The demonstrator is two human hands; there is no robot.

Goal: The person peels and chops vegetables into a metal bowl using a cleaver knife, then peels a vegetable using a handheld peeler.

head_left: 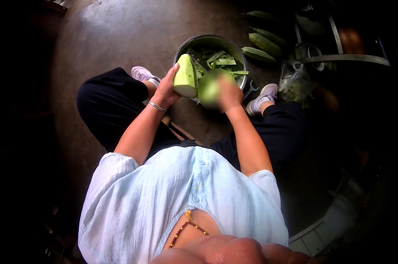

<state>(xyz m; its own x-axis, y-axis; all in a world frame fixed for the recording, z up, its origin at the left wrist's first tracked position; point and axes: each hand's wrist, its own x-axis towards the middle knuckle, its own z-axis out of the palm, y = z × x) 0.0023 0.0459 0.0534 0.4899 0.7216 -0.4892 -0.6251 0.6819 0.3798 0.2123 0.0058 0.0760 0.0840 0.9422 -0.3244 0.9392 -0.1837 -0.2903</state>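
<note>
My left hand (167, 89) is closed around a thick piece of pale green gourd (185, 78), which has a flat, whitish cut end facing me. Across from it, my right hand (229, 93) has its fingers curled. A round blurred patch covers its fingertips and whatever they grip, so I cannot make that out. Both hands are over the near rim of a round metal basin (180, 49). Inside the basin lie green peel strips (223, 59), some long and flat, with one reaching over the right rim.
Several long ridged green gourds (265, 44) lie on the floor right of the basin. Near my right shoe (264, 97) is a clear plastic bag (293, 81) with greens. A metal-framed rack (344, 58) stands at the upper right. Bare concrete floor (119, 31) stretches ahead.
</note>
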